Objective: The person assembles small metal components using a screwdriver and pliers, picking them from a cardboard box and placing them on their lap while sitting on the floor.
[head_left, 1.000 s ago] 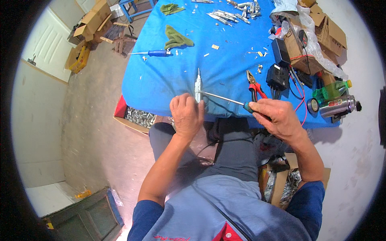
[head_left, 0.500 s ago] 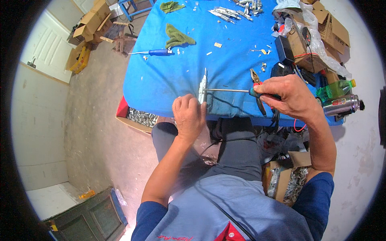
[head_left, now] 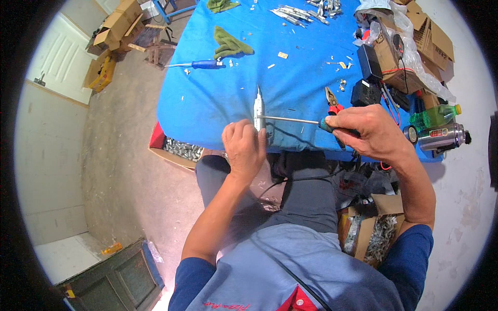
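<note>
My left hand [head_left: 241, 147] is closed around the lower end of a slim, whitish-silver part [head_left: 259, 106] with a pointed tip, which stands out past my fingers over the blue cloth. In my right hand [head_left: 371, 129] is a screwdriver [head_left: 290, 119] with a long steel shaft and a teal handle. It points left, and its tip meets the side of the slim part near my left fingers. Just beyond my right fingers lie red-handled pliers [head_left: 332, 101], partly hidden by that hand.
The blue cloth [head_left: 202, 114] bears a blue screwdriver [head_left: 206, 64], green rags [head_left: 228, 44] and several similar slim parts [head_left: 290, 15]. At the right edge are black power adapters [head_left: 365, 93], a green bottle [head_left: 436, 115] and a steel flask [head_left: 441, 136]. A box of small metal pieces [head_left: 181, 149] stands below left.
The slim part has tilted slightly left at its pointed end. The screwdriver has shifted a little left and down, its tip now further across the part. Both hands keep their grips.
</note>
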Demonstrator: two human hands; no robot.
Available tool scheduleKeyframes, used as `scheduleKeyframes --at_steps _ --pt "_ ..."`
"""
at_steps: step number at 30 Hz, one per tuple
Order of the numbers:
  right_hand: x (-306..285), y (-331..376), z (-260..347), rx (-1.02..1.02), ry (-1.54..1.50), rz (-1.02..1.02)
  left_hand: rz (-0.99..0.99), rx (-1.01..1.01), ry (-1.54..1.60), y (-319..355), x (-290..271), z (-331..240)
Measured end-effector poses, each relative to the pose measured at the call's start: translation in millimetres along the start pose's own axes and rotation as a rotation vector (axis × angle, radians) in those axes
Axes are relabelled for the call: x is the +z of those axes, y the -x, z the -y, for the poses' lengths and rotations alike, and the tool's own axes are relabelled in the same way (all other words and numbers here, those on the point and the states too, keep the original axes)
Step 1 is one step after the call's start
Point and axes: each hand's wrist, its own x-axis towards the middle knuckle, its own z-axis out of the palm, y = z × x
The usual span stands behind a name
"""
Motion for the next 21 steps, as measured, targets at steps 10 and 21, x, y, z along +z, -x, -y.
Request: scheduleKeyframes --at_steps 10,21 --pt "49.5 31.7 -42.3 0.586 -0.823 -0.019 -0.046 -0.058 0.021 0.9 3.8 3.0" --pt "118.0 65.5 -0.5 0.684 -0.933 -0.276 -0.031 -0.025 -0.078 2.1 -1.2 14.8"
